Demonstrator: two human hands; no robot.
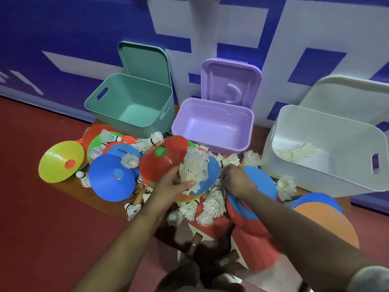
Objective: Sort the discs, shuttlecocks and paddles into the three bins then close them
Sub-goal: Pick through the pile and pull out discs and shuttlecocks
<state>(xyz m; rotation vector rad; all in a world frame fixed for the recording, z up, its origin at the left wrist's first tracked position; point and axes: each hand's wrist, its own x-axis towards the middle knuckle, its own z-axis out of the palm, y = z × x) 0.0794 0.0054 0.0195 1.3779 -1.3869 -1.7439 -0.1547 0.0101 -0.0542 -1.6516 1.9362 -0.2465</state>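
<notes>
My left hand (174, 184) grips a bunch of white shuttlecocks (194, 165) above the pile of discs. My right hand (235, 179) reaches down with curled fingers into the shuttlecocks (212, 204) in the middle of the pile; what it pinches is hidden. Coloured discs lie around: a red disc (166, 159), a blue disc (110, 178), a yellow disc (60, 161). Paddle handles (196, 242) stick out at the bottom. The green bin (130, 95) and purple bin (212, 106) hold nothing. The white bin (322, 165) holds shuttlecocks (296, 152).
Each bin's lid leans against the blue and white wall behind it: green lid (145, 60), purple lid (230, 81), white lid (353, 91). The pile lies on a low wooden board (69, 186) on a red floor. An orange disc (328, 224) sits at the right.
</notes>
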